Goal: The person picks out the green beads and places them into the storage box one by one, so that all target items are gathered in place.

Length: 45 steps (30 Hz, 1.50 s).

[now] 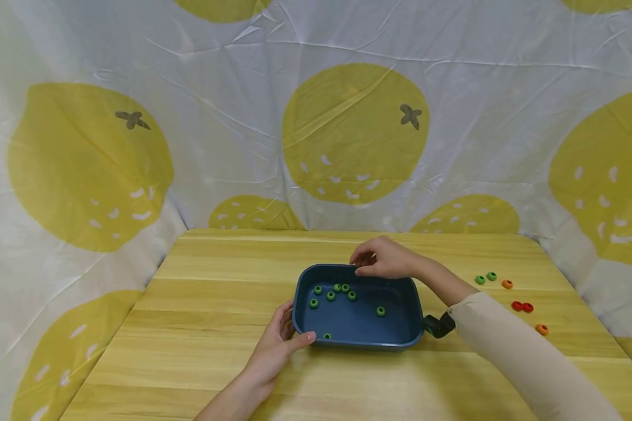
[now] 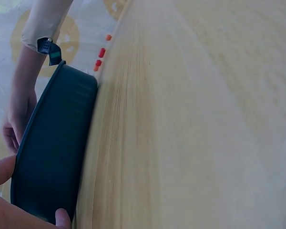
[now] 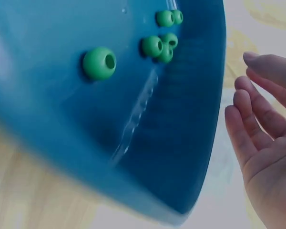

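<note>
A dark blue rectangular basin point(image 1: 358, 344) with rounded corners sits on the table. Several green beads point(image 1: 381, 311) lie inside it, most toward its left half. My left hand point(image 1: 274, 348) grips the basin's left side, its thumb at the near-left rim and its fingers against the outer wall. Over the far rim hovers my right hand point(image 1: 387, 258). In the right wrist view that hand's fingers are loosely bent, and no bead shows between them. In the left wrist view the basin's outer wall point(image 2: 52, 143) hides much of what is inside.
To the right on the wooden table point(image 1: 200, 304) lie two green beads point(image 1: 492, 276), two touching red beads point(image 1: 528, 307) and two orange beads point(image 1: 542, 330). A lemon-print cloth point(image 1: 232, 117) hangs behind the table. A black strap point(image 1: 439, 325) is on my right wrist.
</note>
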Tool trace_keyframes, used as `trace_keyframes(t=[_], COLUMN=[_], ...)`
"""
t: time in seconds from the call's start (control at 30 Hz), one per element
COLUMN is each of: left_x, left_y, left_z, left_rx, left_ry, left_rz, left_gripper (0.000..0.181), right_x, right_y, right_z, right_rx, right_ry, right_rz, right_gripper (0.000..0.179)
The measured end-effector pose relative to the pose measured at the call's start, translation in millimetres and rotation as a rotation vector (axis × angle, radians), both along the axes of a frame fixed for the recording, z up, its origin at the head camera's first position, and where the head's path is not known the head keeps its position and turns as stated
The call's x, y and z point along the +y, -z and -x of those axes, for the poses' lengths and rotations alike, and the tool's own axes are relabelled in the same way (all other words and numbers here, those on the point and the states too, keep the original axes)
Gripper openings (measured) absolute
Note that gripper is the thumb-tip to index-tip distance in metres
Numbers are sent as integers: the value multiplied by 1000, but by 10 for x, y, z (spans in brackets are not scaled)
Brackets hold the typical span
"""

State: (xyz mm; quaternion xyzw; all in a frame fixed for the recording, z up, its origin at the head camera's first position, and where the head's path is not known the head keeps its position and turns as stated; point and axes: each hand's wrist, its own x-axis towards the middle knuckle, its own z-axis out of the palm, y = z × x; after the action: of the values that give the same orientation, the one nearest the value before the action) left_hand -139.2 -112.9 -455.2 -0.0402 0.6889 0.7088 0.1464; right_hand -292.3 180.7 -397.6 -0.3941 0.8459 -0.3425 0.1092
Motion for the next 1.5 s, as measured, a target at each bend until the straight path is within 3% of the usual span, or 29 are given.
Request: trace_keyframes(t=[0.7,1.5], left_x=[5,11], left_y=[4,5], left_z=[1,-8], left_rx=[-8,5], left_ry=[-1,-1], left_rz=[7,-5], left_gripper=[87,86], right_x=[647,1407], right_y=[-27,-3], right_z=[-110,-232], right_rx=[6,19], right_ry=[126,358], right_rz=[-3,-27], right_gripper=[23,24])
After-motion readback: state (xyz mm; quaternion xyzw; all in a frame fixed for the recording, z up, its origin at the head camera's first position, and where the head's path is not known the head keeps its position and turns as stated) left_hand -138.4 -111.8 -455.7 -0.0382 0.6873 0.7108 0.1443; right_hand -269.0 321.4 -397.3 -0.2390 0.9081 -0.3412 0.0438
